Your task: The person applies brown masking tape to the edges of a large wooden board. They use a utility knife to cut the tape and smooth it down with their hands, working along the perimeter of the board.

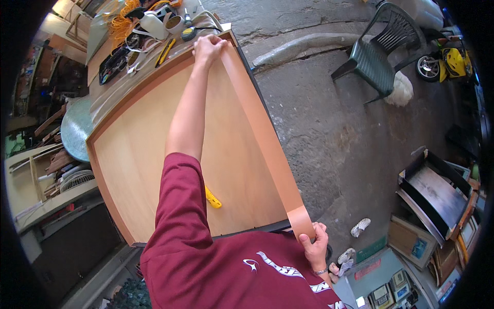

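Before me lies a large framed wood panel (135, 154) with a raised rim. A long, flat brown strip (266, 150), perhaps edging or tape, runs along the right side of the rim. My left hand (208, 48) reaches to the far right corner and pinches the strip's far end there. Close to my body, my right hand (316, 243) grips the near end between thumb and fingers, where the strip bends down past the panel's edge. A yellow utility knife (213, 197) rests on the panel, partly hidden by my left sleeve.
Beyond the panel are a yellow-and-black cutter (166, 53), a tape measure (189, 34), a white spray bottle (153, 24) and tangled orange cord (121, 25). A green plastic chair (372, 69) stands on the concrete floor. Stacked frames and boards (436, 204) sit at right.
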A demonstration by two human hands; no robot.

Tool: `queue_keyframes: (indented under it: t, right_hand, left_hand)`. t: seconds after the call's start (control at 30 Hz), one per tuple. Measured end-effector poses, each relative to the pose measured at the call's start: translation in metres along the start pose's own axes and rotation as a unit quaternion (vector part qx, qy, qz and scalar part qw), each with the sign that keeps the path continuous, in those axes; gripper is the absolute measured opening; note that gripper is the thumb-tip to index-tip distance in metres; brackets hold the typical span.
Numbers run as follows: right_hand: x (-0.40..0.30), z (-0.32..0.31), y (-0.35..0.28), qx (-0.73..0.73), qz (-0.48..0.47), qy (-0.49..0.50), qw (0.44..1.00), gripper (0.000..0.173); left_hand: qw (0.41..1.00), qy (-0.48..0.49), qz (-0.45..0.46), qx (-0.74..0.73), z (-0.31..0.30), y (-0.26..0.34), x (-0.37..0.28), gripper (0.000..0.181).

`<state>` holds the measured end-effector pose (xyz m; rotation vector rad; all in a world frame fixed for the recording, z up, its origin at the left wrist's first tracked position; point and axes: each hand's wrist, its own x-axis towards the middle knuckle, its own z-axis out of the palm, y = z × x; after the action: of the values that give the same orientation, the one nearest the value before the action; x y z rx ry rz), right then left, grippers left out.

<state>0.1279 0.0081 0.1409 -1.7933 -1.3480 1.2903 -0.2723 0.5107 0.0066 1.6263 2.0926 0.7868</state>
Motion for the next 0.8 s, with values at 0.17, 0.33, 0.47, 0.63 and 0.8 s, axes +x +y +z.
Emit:
queue_keyframes:
  t: [0.17,0.33,0.47,0.63,0.8]
  right_hand:
    - [0.046,0.021,-0.026,0.036,0.003,-0.008,0.999,0.043]
    - [0.059,0.033,-0.031,0.048,0.047,-0.013,0.998,0.041]
    - [0.062,0.035,-0.026,0.050,0.062,-0.016,0.997,0.040]
    - [0.066,0.036,-0.024,0.056,0.077,-0.021,0.995,0.040]
    - [0.064,0.038,-0.020,0.058,0.081,-0.023,0.995,0.042]
  left_hand:
    - [0.999,0.018,-0.046,-0.011,0.019,-0.017,0.052,0.033]
    - [0.998,0.026,-0.019,-0.056,0.035,-0.017,0.060,0.031]
    - [0.993,0.010,-0.067,-0.093,0.032,-0.018,0.060,0.035]
    - [0.995,0.032,-0.058,-0.073,0.029,-0.019,0.061,0.037]
    - [0.995,0.034,-0.059,-0.075,0.025,-0.016,0.060,0.040]
